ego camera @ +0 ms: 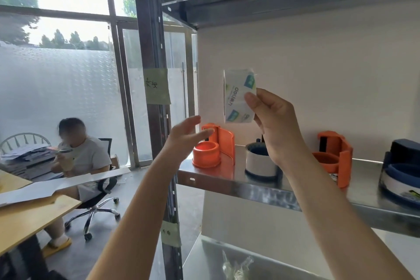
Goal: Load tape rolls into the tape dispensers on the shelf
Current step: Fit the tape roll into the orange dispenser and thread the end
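Found wrapped tape roll (237, 95) raised on edge above the shelf (261, 191), pinched between thumb and fingers of the right hand (276, 125). Noted left hand (186, 135) holding nothing, fingers straight and apart, just in front of the empty orange dispenser (213, 150) at the shelf's left end. Recorded blue dispenser (260, 161) next along, a roll seated on it.
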A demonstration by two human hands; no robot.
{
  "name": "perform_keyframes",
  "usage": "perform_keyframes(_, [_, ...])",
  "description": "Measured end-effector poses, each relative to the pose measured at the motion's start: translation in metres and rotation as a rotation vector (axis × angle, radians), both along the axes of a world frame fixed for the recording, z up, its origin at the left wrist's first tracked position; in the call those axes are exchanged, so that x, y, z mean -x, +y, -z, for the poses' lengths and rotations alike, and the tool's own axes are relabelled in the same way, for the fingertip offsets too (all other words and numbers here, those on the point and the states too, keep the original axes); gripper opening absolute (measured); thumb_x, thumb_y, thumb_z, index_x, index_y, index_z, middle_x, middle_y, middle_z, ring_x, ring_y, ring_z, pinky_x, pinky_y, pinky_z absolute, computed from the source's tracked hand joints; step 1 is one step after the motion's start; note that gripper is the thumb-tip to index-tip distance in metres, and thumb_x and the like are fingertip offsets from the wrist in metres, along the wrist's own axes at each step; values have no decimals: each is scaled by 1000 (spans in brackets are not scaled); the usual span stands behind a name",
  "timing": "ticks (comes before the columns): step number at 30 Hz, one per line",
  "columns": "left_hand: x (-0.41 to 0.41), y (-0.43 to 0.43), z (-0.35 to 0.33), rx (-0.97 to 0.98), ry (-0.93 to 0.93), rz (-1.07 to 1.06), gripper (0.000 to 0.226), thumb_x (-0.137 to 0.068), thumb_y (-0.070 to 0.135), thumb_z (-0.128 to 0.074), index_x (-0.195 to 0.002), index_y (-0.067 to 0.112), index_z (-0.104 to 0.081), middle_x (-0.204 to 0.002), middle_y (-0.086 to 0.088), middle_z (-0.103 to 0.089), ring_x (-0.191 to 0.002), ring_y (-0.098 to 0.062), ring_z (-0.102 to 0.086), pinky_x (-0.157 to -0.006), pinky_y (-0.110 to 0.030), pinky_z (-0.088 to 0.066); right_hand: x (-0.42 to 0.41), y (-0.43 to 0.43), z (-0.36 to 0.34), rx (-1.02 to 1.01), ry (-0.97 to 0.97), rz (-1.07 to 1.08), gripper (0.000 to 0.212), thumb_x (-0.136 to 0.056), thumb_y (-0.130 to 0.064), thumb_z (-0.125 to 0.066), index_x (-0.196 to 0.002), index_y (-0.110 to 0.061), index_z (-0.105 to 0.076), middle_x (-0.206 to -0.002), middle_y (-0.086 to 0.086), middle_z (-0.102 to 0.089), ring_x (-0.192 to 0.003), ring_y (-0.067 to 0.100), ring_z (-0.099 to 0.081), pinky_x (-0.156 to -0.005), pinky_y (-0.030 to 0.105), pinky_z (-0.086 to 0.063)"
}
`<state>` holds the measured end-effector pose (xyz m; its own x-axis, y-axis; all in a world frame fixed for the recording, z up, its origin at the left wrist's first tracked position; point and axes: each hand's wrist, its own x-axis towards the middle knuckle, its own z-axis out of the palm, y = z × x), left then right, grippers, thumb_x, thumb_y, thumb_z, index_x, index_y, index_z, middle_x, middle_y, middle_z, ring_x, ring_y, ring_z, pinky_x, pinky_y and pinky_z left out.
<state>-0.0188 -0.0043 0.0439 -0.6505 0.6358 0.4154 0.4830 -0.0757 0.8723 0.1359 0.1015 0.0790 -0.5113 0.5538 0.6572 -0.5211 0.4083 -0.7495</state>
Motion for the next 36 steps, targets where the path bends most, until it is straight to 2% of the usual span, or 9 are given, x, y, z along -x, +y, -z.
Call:
perform_keyframes(3, [2,9,23,126,-42,-42,87,-74,27,-78,-144,9,-30,-149,-6,-37,-133,-23,-39,-96,-27,-37,2,0,6,5,-24,4,22,-91,-23,-60,-82,-37,-73,-101,-4,-73,-106,26,-63,-97,48,-48])
perform_keyframes(6, [3,20,38,158,-75,-79,84,-74,20,-79,-141,8,-31,-125,-3,-50,-105,-16,-50,-70,-17,-47,5,-1,13,5,-79,41,15,-89,-31,-61,-84,-41,-71,-104,-6,-73,-107,27,-63,-85,52,-51])
perform_keyframes(8, [7,25,47,152,-50,-137,77,-72,19,-81,-135,6,-38,-111,0,-53,-98,-17,-55,-64,-17,-49,6,0,17,-1,-102,59,11,-86,-37,-61,-86,-43,-70,-107,-6,-72,-107,28,-63,-78,52,-50])
perform_keyframes(13, [14,33,57,82,-6,-238,72,-65,16,-85,-127,5,-51,-107,-3,-62,-94,-18,-60,-65,-18,-50,5,6,23,12,-105,62,15,-92,-27,-58,-90,-38,-68,-109,1,-71,-106,33,-62,-82,51,-50])
perform_keyframes(16, [8,35,57,4,25,-249,81,-65,21,-86,-135,11,-45,-125,-4,-59,-108,-20,-58,-78,-21,-48,0,8,23,26,-88,47,20,-94,-23,-57,-86,-37,-69,-105,1,-72,-105,34,-63,-76,41,-54])
perform_keyframes(20, [-14,34,33,-97,234,-311,79,-68,22,-84,-136,19,-43,-133,1,-52,-108,-8,-46,-84,-21,-39,-7,9,17,11,-62,52,19,-94,-21,-57,-87,-34,-70,-102,1,-72,-102,30,-64,-84,41,-55])
perform_keyframes(23, [-26,24,4,-206,495,-318,80,-67,26,-84,-136,19,-44,-136,-1,-50,-112,-5,-42,-88,-11,-36,-14,9,6,-12,-43,84,17,-93,-23,-57,-87,-34,-69,-93,-5,-73,-94,22,-66,-76,28,-53])
perform_keyframes(29, [-52,9,-48,-302,847,-276,80,-67,23,-84,-136,15,-43,-134,-6,-50,-113,-4,-41,-83,-2,-34,-25,9,-10,-47,2,76,17,-90,-26,-60,-102,-24,-71,-98,-3,-74,-93,17,-67,-86,32,-53])
perform_keyframes(36, [-75,9,-62,-325,920,-197,74,-70,11,-81,-132,18,-41,-129,-1,-51,-104,8,-36,-78,8,-32,-41,9,-22,-156,-5,-7,18,-92,-31,-55,-104,-23,-65,-106,2,-70,-99,19,-64,-91,37,-49])
